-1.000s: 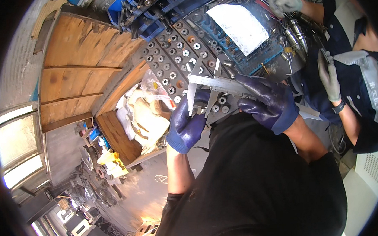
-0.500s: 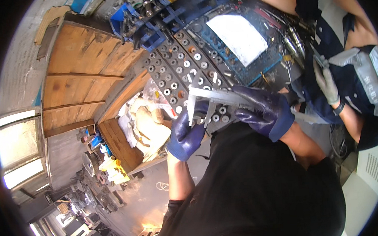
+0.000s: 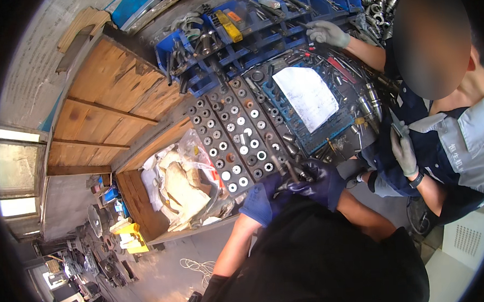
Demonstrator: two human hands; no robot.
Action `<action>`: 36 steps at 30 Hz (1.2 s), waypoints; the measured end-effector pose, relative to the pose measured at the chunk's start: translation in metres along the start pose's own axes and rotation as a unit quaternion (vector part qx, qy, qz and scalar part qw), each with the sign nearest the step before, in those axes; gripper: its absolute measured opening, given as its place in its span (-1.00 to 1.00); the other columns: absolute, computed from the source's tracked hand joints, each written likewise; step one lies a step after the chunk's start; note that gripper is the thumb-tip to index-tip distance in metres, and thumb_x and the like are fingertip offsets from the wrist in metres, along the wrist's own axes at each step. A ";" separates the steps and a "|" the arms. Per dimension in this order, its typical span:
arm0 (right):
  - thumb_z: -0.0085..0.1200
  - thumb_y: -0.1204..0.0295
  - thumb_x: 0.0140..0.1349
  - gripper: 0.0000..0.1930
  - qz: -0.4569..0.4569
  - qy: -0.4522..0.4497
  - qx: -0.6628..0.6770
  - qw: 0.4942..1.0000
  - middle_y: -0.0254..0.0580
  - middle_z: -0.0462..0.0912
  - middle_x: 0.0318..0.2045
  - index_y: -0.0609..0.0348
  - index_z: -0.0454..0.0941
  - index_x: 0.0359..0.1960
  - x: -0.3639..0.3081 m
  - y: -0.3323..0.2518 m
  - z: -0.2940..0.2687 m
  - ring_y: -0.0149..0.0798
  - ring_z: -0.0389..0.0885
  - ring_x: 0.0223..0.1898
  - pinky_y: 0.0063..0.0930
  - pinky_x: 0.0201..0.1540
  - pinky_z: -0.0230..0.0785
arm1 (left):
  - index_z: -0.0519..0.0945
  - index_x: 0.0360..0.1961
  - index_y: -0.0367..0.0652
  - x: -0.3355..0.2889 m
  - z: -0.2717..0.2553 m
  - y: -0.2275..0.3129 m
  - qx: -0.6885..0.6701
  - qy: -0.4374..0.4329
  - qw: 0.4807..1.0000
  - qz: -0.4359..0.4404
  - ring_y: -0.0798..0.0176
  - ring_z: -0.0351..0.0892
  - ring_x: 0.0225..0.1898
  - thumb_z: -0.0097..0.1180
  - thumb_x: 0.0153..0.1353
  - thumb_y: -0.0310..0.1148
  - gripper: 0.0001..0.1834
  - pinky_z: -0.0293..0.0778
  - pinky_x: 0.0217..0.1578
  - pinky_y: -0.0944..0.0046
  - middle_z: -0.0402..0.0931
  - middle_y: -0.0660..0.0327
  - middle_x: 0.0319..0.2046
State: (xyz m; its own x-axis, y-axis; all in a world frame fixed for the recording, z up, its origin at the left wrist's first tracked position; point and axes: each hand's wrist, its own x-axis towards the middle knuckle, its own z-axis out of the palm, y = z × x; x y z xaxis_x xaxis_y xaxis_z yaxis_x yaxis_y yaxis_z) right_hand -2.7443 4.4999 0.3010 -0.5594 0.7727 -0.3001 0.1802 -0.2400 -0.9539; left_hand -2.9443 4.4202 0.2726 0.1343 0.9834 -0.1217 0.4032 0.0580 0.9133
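Crowded from edge to edge, the counter (image 3: 359, 98) is seen in the upper middle of the frame, with blue bins (image 3: 230, 39) of tools packed along its far edge and a white paper sheet (image 3: 307, 95) laid just right of centre. Little free room is left: a dark holed rack (image 3: 233, 138) filled with round sockets takes up the middle, and its near edge is met right at the two gloved hands. To the left, a wooden crate (image 3: 108, 111) closes off that side, and crumpled plastic wrapping (image 3: 183, 187) is heaped just below it. The right side is taken by a co-worker, whose grey-gloved hand (image 3: 327, 33) is stretched to the bins at upper right.

At centre, the left hand (image 3: 262, 200) and the right hand (image 3: 317, 182), both in blue gloves, are brought close together at the rack's lower edge. A small dark metal part (image 3: 287, 173) is pinched between them, with fingers curled tightly around it; how much of it is covered cannot be told.
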 end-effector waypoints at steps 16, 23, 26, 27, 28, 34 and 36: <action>0.36 0.41 0.23 -0.77 -0.003 0.062 -0.047 0.997 -0.28 0.72 -0.38 0.26 0.68 -0.14 0.028 0.004 -0.014 -0.57 0.54 -0.32 -0.52 -0.22 0.50 | 0.61 0.16 -0.25 0.021 -0.028 0.008 -0.121 -0.014 0.991 -0.054 0.05 0.73 -0.09 0.32 0.18 -0.37 -0.50 0.57 -0.01 0.15 0.70 -0.05 -0.07; 0.32 0.50 0.26 -0.76 -0.053 0.046 -0.071 0.995 -0.21 0.77 -0.27 0.29 0.68 -0.07 0.030 0.005 -0.011 -0.53 0.63 -0.26 -0.51 -0.22 0.54 | 0.64 0.07 -0.26 0.028 -0.040 0.032 -0.041 -0.017 0.999 0.000 -0.14 0.70 -0.14 0.32 0.15 -0.39 -0.56 0.57 -0.07 0.07 0.68 -0.12 -0.11; 0.34 0.46 0.23 -0.77 -0.049 0.041 -0.063 0.996 -0.18 0.77 -0.31 0.27 0.67 -0.12 0.026 0.003 -0.006 -0.53 0.64 -0.26 -0.51 -0.19 0.54 | 0.68 0.01 -0.20 0.029 -0.032 0.030 0.083 -0.009 0.996 0.041 -0.07 0.69 -0.15 0.40 0.09 -0.36 -0.57 0.56 -0.11 0.06 0.68 -0.05 -0.16; 0.35 0.45 0.22 -0.77 -0.040 0.041 -0.064 0.996 -0.18 0.77 -0.33 0.26 0.66 -0.14 0.025 -0.002 -0.005 -0.54 0.63 -0.26 -0.52 -0.17 0.53 | 0.69 -0.03 -0.17 0.028 -0.031 0.035 0.078 0.013 0.996 0.027 -0.13 0.67 -0.17 0.40 0.09 -0.33 -0.61 0.54 -0.16 0.00 0.67 -0.08 -0.16; 0.35 0.45 0.22 -0.77 -0.052 0.048 -0.080 0.994 -0.18 0.77 -0.34 0.26 0.66 -0.14 0.024 -0.007 -0.005 -0.53 0.63 -0.27 -0.51 -0.19 0.53 | 0.68 -0.03 -0.20 0.028 -0.029 0.032 0.069 0.034 0.997 0.032 -0.17 0.67 -0.16 0.36 0.11 -0.34 -0.62 0.55 -0.14 -0.01 0.67 -0.10 -0.17; 0.30 0.45 0.28 -0.82 0.026 0.079 -0.058 0.995 -0.22 0.73 -0.42 0.23 0.66 -0.14 0.019 -0.014 -0.009 -0.51 0.63 -0.38 -0.48 -0.29 0.51 | 0.64 0.02 -0.30 0.018 -0.028 0.018 -0.033 0.119 0.991 -0.049 -0.18 0.71 -0.19 0.29 0.15 -0.36 -0.59 0.61 -0.13 0.04 0.70 -0.09 -0.19; 0.29 0.44 0.28 -0.84 0.047 0.073 -0.055 0.995 -0.21 0.73 -0.43 0.24 0.67 -0.17 0.018 -0.021 -0.008 -0.49 0.63 -0.39 -0.46 -0.30 0.50 | 0.63 0.07 -0.28 0.014 -0.027 0.012 -0.002 0.103 0.994 -0.021 -0.20 0.71 -0.18 0.29 0.16 -0.34 -0.56 0.61 -0.10 0.03 0.70 -0.10 -0.18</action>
State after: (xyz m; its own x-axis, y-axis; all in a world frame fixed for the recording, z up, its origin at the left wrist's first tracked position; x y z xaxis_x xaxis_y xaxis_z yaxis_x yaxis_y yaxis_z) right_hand -2.7517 4.5236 0.3156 -0.4141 0.8285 -0.3771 0.3193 -0.2557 -0.9125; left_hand -2.9617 4.4392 0.2927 -0.0706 0.9944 -0.0789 0.4001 0.1007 0.9109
